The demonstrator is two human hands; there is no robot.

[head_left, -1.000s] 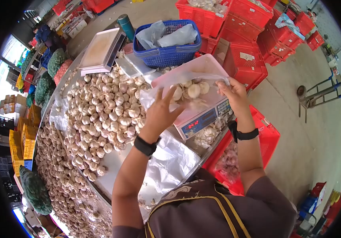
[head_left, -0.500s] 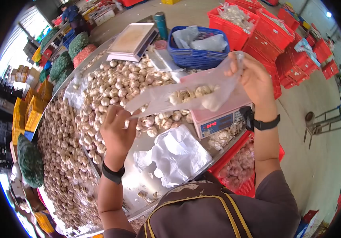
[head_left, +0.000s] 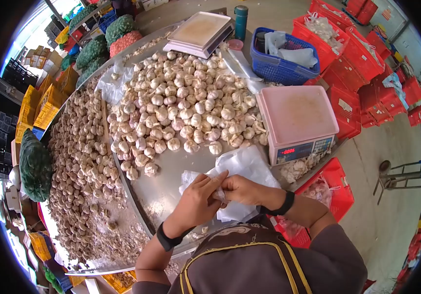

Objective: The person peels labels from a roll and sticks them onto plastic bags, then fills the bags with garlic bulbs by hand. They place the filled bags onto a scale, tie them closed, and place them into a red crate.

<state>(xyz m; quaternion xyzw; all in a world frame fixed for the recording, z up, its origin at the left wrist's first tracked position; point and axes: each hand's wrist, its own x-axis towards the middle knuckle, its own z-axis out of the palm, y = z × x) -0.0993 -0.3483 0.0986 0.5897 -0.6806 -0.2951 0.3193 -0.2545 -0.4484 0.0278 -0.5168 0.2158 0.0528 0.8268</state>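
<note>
My left hand (head_left: 198,200) and my right hand (head_left: 244,190) meet in front of my body, fingers pinched together. Between their fingertips is a bunched bit of clear plastic bag (head_left: 222,196); the rest of that bag is hard to make out, and whether any garlic is in it is hidden. Just beyond and beneath my hands lies a stack of white plastic bags (head_left: 249,164) on the metal table. A heap of garlic bulbs (head_left: 186,105) spreads ahead. To the right stands a digital scale (head_left: 298,110) with a bare pink pan and a lit red display.
Smaller garlic bulbs (head_left: 81,161) cover the left section behind a divider. At the back are a second scale (head_left: 200,32), a teal flask (head_left: 241,22) and a blue basket (head_left: 284,63). Red crates (head_left: 340,186) stand below and right; a stool (head_left: 391,176) is on the floor.
My hands have come down from above the scale and together near my body. The garlic bag stretched between them no longer shows over the pan. The view has shifted.
</note>
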